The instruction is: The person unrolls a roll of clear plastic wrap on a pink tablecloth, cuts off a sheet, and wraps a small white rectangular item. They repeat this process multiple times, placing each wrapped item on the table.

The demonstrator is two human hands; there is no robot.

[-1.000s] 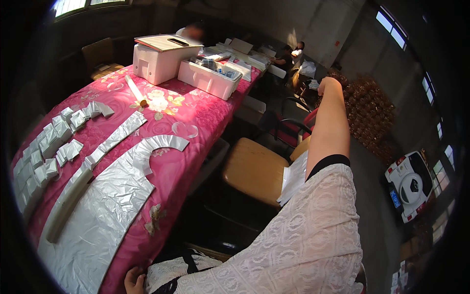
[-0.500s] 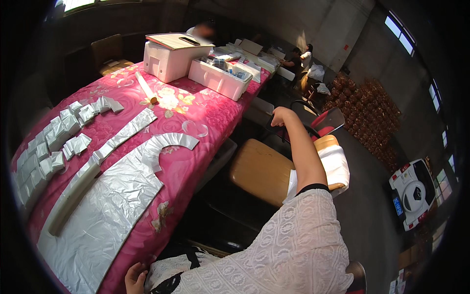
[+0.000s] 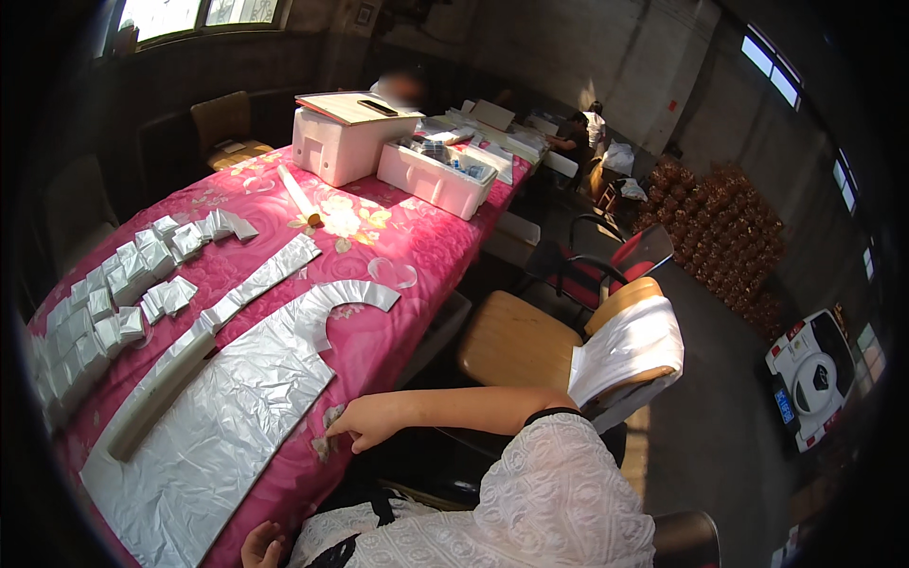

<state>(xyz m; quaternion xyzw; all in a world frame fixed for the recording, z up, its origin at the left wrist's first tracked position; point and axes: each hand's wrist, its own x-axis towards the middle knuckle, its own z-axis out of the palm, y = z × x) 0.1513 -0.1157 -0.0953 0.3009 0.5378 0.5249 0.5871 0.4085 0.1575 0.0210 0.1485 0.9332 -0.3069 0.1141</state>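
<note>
My right hand [image 3: 366, 422] hovers at the near edge of the table with the pink floral cloth [image 3: 383, 327], fingers partly stretched out and nothing visible in them. Low in the picture, my left hand [image 3: 262, 545] rests by the table edge, loosely bent, its fingers apart and seemingly bare. A large silver plastic sheet [image 3: 222, 426] lies on the cloth between them and a grey-beige tube [image 3: 161, 402]. Beyond the tube runs a narrow silver strip [image 3: 260, 282]. Rows of small folded silver packets [image 3: 133, 270] stand along the far left side.
A pale roll [image 3: 299, 197] lies farther up the table. Behind it stand a lidded foam box [image 3: 341, 147] and an open foam box [image 3: 436, 180] of small items. Chairs, including a wooden one [image 3: 516, 343], stand at the right. People sit farther back; a white car [image 3: 810, 379] is far right.
My right hand has come back from the chairs on the right to the table edge, letting go of the dark chair part. My left hand has barely moved. The view has shifted slightly.
</note>
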